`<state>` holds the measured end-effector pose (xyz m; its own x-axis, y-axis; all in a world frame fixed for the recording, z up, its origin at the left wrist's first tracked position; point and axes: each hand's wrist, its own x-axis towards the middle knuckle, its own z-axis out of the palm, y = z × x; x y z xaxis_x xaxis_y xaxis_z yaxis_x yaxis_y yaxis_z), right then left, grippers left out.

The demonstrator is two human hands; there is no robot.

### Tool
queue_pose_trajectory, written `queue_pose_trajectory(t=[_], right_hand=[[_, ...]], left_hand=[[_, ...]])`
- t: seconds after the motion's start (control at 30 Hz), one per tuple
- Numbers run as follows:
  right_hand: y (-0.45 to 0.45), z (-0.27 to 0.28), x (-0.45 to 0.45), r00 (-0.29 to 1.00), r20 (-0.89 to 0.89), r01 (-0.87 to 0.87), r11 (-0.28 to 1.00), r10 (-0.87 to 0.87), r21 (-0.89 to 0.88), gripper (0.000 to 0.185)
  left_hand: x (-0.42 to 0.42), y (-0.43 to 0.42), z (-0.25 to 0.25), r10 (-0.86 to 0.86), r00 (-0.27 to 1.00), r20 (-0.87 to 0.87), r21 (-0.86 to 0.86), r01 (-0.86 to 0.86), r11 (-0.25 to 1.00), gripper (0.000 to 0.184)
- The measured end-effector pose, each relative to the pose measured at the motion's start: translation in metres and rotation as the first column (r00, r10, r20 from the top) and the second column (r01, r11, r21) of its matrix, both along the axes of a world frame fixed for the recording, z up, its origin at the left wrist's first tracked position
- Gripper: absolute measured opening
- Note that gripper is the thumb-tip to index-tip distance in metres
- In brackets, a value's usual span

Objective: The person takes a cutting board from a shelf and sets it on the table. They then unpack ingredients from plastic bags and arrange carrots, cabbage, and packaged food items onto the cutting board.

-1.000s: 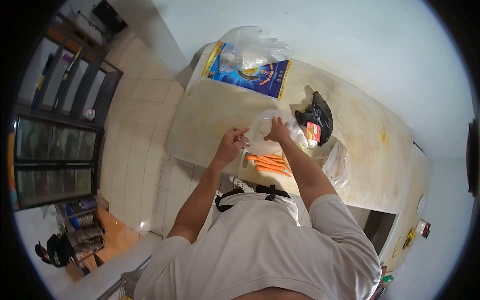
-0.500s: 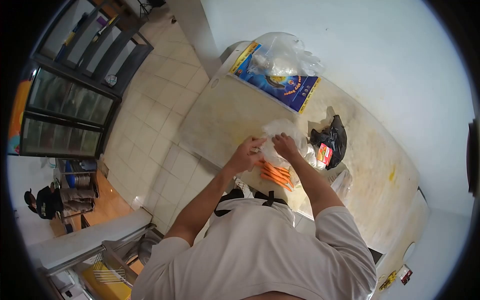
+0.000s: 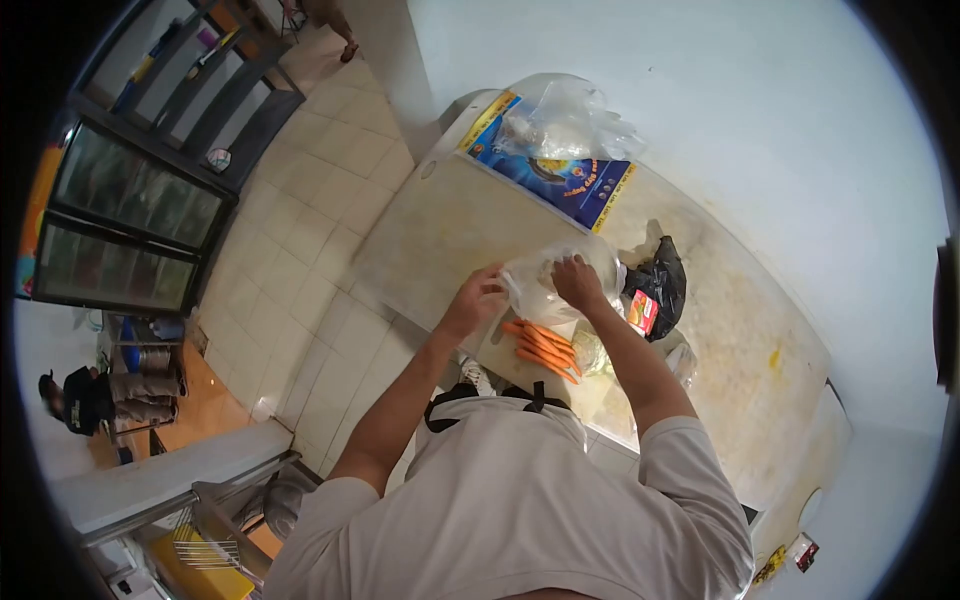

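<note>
A clear plastic bag [image 3: 540, 285] is spread between my hands over the worktop. My left hand [image 3: 482, 298] pinches the bag's left edge. On the other side, my right hand [image 3: 576, 282] is closed on the bag's upper right part. Several orange carrots [image 3: 543, 350] lie just below the bag, near the table's front edge. A pale green cabbage [image 3: 592, 352] shows beside them, partly behind my right forearm. Right of my right hand are a black plastic bag [image 3: 667, 285] and a small red packet [image 3: 641, 311].
A blue and yellow printed sheet [image 3: 550, 180] with clear plastic bags [image 3: 570, 125] on it lies at the worktop's [image 3: 430, 235] back. Another clear bag [image 3: 682, 364] rests right of my forearm. A person [image 3: 75, 400] stands far left; another person's leg [image 3: 345, 35] shows top left.
The view has swung, so the table appears shifted. The clear bag has been drawn out between my hands and lifted off the cabbage, which now shows. A person's leg has appeared at the top left.
</note>
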<state>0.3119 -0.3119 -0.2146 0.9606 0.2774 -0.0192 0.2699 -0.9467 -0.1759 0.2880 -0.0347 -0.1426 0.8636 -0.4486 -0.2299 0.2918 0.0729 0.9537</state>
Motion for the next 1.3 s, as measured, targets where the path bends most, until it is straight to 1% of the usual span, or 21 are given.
queue_pose_trajectory(t=[0.1, 0.13, 0.17, 0.2, 0.23, 0.27, 0.33, 0.4, 0.5, 0.6, 0.7, 0.73, 0.8, 0.83, 0.97, 1.0, 1.07, 1.1, 1.17, 1.2, 1.3], right_hand=[[-0.025, -0.007, 0.012, 0.982, 0.189, -0.028, 0.981, -0.009, 0.192, 0.026], [-0.020, 0.014, 0.011, 0.963, 0.269, -0.060, 0.965, -0.011, 0.255, 0.029], [-0.019, 0.037, 0.007, 0.995, 0.058, 0.053, 0.898, -0.087, 0.437, 0.029], [-0.008, 0.069, 0.000, 0.992, 0.074, 0.049, 0.871, -0.097, 0.489, 0.027], [0.002, 0.093, -0.008, 0.990, 0.087, 0.045, 0.840, -0.109, 0.540, 0.026], [0.011, 0.115, -0.015, 0.988, 0.097, 0.043, 0.806, -0.124, 0.591, 0.025], [0.028, 0.161, -0.027, 0.987, 0.142, -0.034, 0.753, -0.079, 0.657, 0.023], [0.038, 0.195, -0.036, 0.989, 0.130, -0.052, 0.659, -0.071, 0.750, 0.022], [0.048, 0.223, -0.041, 0.990, 0.085, -0.032, 0.412, -0.111, 0.911, 0.020], [0.045, 0.236, -0.050, 0.978, -0.137, 0.152, 0.091, -0.157, 0.984, 0.024], [0.037, 0.253, -0.052, 0.956, -0.226, 0.184, -0.216, -0.185, 0.959, 0.029], [0.033, 0.255, -0.052, 0.946, -0.261, 0.191, -0.316, -0.194, 0.929, 0.030], [0.013, 0.241, -0.047, 0.951, -0.255, 0.191, -0.318, -0.175, 0.929, 0.030], [0.004, 0.232, -0.044, 0.954, -0.231, 0.184, -0.235, -0.192, 0.954, 0.029], [0.002, 0.172, -0.040, 0.924, -0.230, 0.289, 0.163, -0.306, 0.943, 0.027], [-0.004, 0.140, -0.036, 0.893, -0.356, 0.419, 0.219, -0.274, 0.881, 0.026], [-0.001, 0.089, -0.026, 0.871, -0.239, 0.456, 0.531, -0.429, 0.714, 0.026], [-0.002, 0.063, -0.017, 0.859, -0.235, 0.467, 0.509, -0.455, 0.723, 0.027], [-0.002, 0.022, -0.001, 0.835, -0.227, 0.481, 0.464, -0.501, 0.744, 0.028], [0.000, 0.016, 0.003, 0.801, -0.323, 0.534, 0.358, -0.503, 0.766, 0.027], [0.002, 0.000, 0.006, 0.688, -0.570, 0.634, -0.011, -0.449, 0.774, 0.026]], left_hand=[[0.006, 0.006, -0.013, 0.053, 0.997, -0.059, 0.008, -0.053, 0.999, 0.081], [0.006, 0.005, -0.015, 0.054, 0.998, -0.021, 0.070, -0.053, 0.996, 0.084], [0.006, 0.003, -0.017, 0.054, 0.998, 0.020, 0.131, -0.056, 0.990, 0.088], [0.005, 0.002, -0.020, 0.054, 0.997, 0.057, 0.192, -0.064, 0.979, 0.092], [0.005, -0.001, -0.029, 0.034, 0.948, 0.317, 0.274, -0.126, 0.954, 0.097], [0.006, -0.003, -0.043, -0.015, 0.835, 0.550, 0.334, -0.204, 0.920, 0.102], [0.006, -0.005, -0.053, -0.080, 0.676, 0.732, 0.313, -0.230, 0.921, 0.093], [0.009, -0.006, -0.054, -0.068, 0.693, 0.718, 0.189, -0.100, 0.977, 0.068], [0.012, 0.005, -0.026, -0.154, 0.853, 0.499, 0.327, -0.020, 0.945, 0.042], [0.016, 0.027, -0.037, -0.087, 0.848, 0.522, 0.438, -0.179, 0.881, 0.025], [0.017, 0.061, -0.074, 0.100, 0.914, 0.393, 0.585, -0.332, 0.740, 0.021], [0.027, 0.087, -0.113, 0.168, 0.936, 0.308, 0.534, -0.317, 0.784, 0.022], [0.027, 0.117, -0.113, 0.333, 0.938, 0.099, 0.460, -0.340, 0.820, 0.026], [0.023, 0.124, -0.097, 0.370, 0.924, 0.095, 0.415, -0.374, 0.829, 0.028], [0.003, 0.119, -0.013, 0.461, 0.869, 0.180, 0.135, -0.486, 0.863, 0.040], [0.001, 0.119, -0.005, 0.478, 0.851, 0.217, 0.057, -0.500, 0.864, 0.043], [0.001, 0.125, -0.019, 0.488, 0.862, 0.139, 0.017, -0.495, 0.869, 0.042], [0.000, 0.125, -0.025, 0.491, 0.866, 0.097, -0.005, -0.493, 0.870, 0.042], [-0.009, 0.116, -0.023, 0.539, 0.821, -0.187, -0.203, -0.569, 0.797, 0.040], [-0.010, 0.112, -0.019, 0.530, 0.785, -0.320, -0.290, -0.614, 0.734, 0.039], [-0.024, 0.103, 0.029, 0.292, 0.829, -0.477, -0.519, -0.533, 0.668, 0.036]])
